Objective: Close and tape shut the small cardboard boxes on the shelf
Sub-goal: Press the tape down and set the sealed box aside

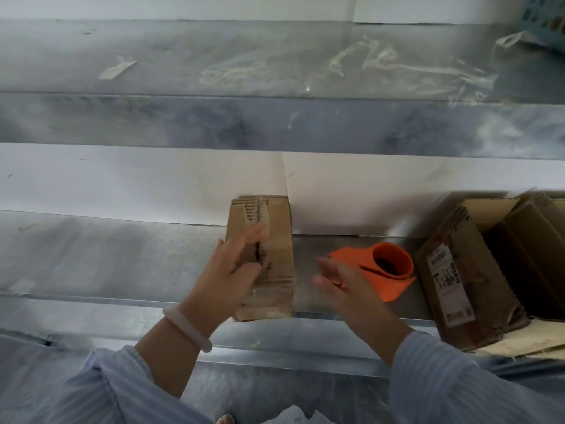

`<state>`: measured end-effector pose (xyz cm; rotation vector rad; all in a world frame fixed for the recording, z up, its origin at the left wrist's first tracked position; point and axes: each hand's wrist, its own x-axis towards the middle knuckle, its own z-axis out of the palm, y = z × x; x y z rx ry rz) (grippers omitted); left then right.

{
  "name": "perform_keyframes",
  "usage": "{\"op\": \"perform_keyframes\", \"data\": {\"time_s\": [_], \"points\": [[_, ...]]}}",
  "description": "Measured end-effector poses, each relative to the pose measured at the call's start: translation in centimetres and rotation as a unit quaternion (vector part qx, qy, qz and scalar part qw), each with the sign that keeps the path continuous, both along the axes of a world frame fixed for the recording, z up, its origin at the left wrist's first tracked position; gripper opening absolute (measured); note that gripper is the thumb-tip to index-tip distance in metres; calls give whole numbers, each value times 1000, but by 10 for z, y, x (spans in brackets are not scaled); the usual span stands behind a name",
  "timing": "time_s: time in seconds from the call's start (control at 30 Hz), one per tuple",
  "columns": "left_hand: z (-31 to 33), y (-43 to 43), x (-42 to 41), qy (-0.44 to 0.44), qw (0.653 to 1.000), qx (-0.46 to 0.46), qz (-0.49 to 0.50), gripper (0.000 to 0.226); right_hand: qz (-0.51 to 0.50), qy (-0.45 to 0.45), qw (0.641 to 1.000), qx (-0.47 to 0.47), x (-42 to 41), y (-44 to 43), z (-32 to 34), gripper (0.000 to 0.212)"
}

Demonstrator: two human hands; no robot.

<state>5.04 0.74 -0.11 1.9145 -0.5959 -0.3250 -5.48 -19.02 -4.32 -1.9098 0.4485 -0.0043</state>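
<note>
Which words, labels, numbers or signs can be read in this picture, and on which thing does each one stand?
White label on the side of the open cardboard box: printed lines and what may be codes, too small and blurred to read.
Small cardboard box: no writing visible.
Orange tape dispenser: no writing visible.
No text can be quoted here.

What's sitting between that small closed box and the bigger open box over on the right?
An orange tape dispenser lies on the metal shelf between them, with the right hand at its near end. The head view shows this.
</note>
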Motion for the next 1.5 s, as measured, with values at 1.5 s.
{"op": "perform_keyframes", "data": {"time_s": [1.5], "points": [[-80, 35, 3, -281, 956, 87, 8, 44, 87, -314, 890, -320, 39, 48, -45, 41]]}}
